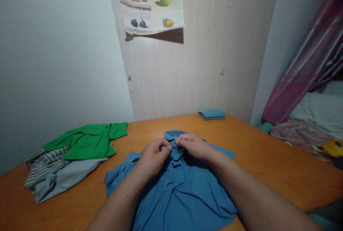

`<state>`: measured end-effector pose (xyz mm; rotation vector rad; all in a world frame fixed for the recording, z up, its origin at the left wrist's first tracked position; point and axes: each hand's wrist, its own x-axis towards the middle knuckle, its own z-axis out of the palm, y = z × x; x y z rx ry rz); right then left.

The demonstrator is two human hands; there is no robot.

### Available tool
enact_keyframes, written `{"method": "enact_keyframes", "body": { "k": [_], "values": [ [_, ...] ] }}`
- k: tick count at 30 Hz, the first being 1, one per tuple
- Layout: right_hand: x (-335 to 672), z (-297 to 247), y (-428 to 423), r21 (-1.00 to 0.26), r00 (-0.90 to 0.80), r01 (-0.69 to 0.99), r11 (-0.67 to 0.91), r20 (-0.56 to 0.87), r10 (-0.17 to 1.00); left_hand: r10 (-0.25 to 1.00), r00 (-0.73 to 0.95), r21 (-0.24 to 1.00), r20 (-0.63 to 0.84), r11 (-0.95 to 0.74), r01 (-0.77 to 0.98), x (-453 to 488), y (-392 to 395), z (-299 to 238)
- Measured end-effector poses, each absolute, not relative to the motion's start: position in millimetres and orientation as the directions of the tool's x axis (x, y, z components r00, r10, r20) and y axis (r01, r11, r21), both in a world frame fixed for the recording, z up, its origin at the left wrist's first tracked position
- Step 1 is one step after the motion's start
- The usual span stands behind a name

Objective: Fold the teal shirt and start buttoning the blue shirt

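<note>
Across the orange wooden table (268,159) we have a blue polo shirt (182,195) spread flat on its back, collar toward the wall and hem toward us, somewhat rumpled at the sleeves. Left of it lies a loose heap of clothes: a green shirt (88,140) on top, a grey garment (66,177) and a striped one (43,165) under it. Near the far edge sits a small folded blue cloth (212,114), well apart from the polo. On the pale wood panel behind hangs a fruit print (151,6); a bed with a striped drape shows at the right.

Our left hand (154,154) and right hand (194,145) meet just below the collar (171,135), both curled nearly closed, fingertips pinching the placket at what looks like a button; the button itself is too small to make out clearly.

We judge the shirt light, soft and limp: it will sag and crease wherever it is unsupported, and it should slide readily on the smooth tabletop. The firmer collar, placket and shoulder seams seem the best places to take hold, with both hands.
</note>
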<state>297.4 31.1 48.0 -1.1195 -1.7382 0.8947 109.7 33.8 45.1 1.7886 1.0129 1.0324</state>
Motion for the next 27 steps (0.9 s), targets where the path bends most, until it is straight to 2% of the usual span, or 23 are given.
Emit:
{"method": "enact_keyframes", "body": {
  "k": [5,10,16,21,24,27],
  "values": [
    [294,49,27,-0.856,-0.258,0.372,0.359,0.276,0.926,0.924,0.280,0.941,0.261,-0.308,0.138,113,34,46],
    [292,44,28,-0.822,-0.296,0.394,0.410,0.309,0.904,0.927,0.296,0.957,0.231,-0.271,0.103,116,36,41],
    [308,48,29,-0.822,-0.317,0.412,0.394,0.276,0.907,0.943,0.274,0.972,0.190,-0.220,0.086,120,35,39],
    [333,53,26,-0.720,-0.477,0.514,0.466,0.211,0.853,0.951,0.271,0.984,0.150,-0.171,0.056,121,37,34],
    [339,51,27,-0.672,-0.466,0.571,0.470,0.206,0.861,0.954,0.267,0.987,0.138,-0.155,0.042,122,38,33],
    [338,50,31,-0.677,-0.451,0.577,0.456,0.201,0.869,0.956,0.270,0.993,0.111,-0.118,0.010,124,37,33]
  ]
}}
